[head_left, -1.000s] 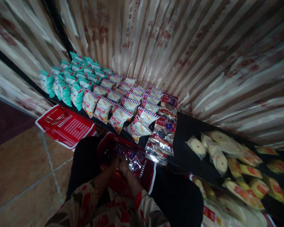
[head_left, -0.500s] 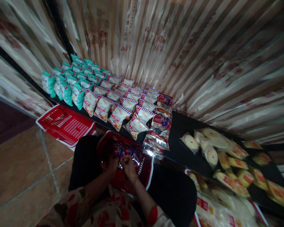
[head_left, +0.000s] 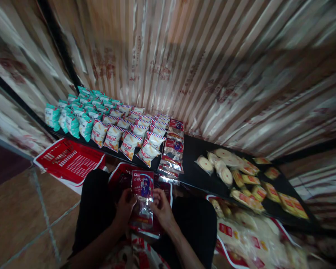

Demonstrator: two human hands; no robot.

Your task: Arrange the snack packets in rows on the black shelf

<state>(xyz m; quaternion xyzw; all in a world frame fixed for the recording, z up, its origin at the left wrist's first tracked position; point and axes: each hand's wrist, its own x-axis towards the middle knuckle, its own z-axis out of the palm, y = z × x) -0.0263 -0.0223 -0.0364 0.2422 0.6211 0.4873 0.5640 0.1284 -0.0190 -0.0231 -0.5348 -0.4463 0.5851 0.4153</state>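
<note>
A red and silver snack packet (head_left: 143, 194) with a blue figure printed on it is held upright between my two hands. My left hand (head_left: 126, 204) pinches its left edge, and my right hand (head_left: 161, 208) grips the right edge. Beneath the packet lies a red basket (head_left: 118, 170) between my knees, its contents mostly hidden by the packet and my hands. Just beyond, on the black shelf (head_left: 192, 157), similar red and silver packets (head_left: 173, 147) lie overlapping in a column.
White bags with striped edges (head_left: 128, 144) and teal bags (head_left: 72, 123) stand in rows on the shelf's left. Wrapped round pale foods (head_left: 223, 170) and yellow packs (head_left: 259, 193) lie on its right. Red baskets stand at left (head_left: 70, 158) and lower right (head_left: 226, 254).
Both hands have lifted a red and silver packet up from the basket, now in full view. The camera view has shifted, so the shelf goods appear further left.
</note>
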